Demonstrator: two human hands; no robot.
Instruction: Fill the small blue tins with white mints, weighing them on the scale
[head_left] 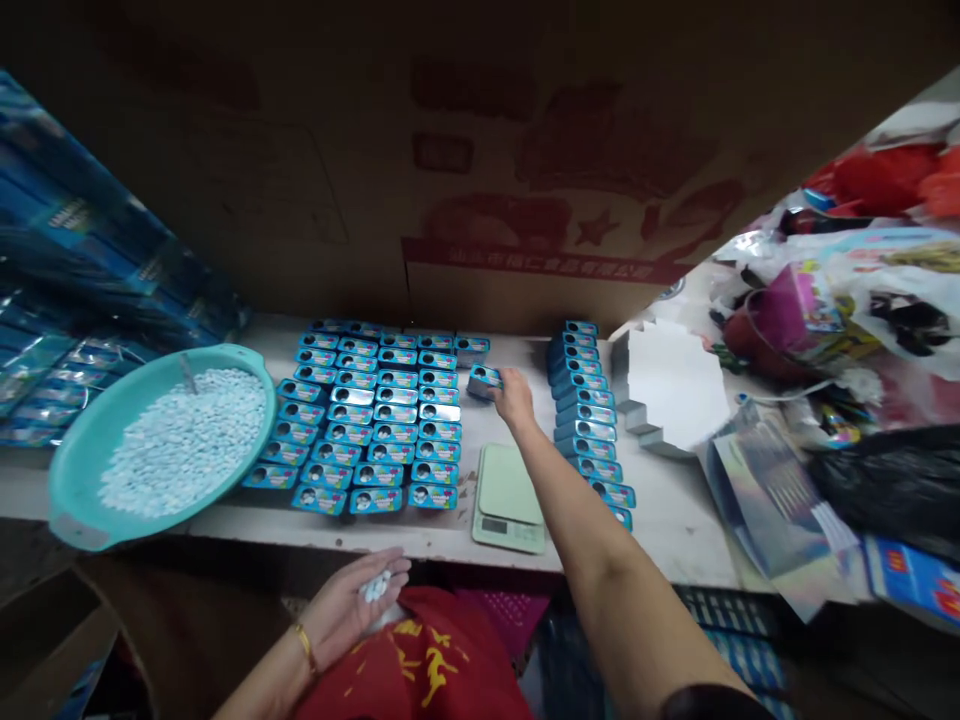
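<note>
Right hand (514,395) gripping a blue tin (484,380) in the gap between two blocks of tins (367,430)

Tight spot: digital scale (510,500) sits right below that hand on the white bench (675,520). Left hand (349,610) open, palm up past the bench edge, holding white candies (376,587); teal basin (82,470) heaped with more.

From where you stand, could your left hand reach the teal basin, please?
Probably yes: your left hand is near the table's edge, and nothing visible stands between it and the teal basin.

A red-printed cardboard carton (480,170) stands behind the bench (660,520), with blue wrapped packs (82,220) at left and a black plastic bag (889,485) at right.
</note>
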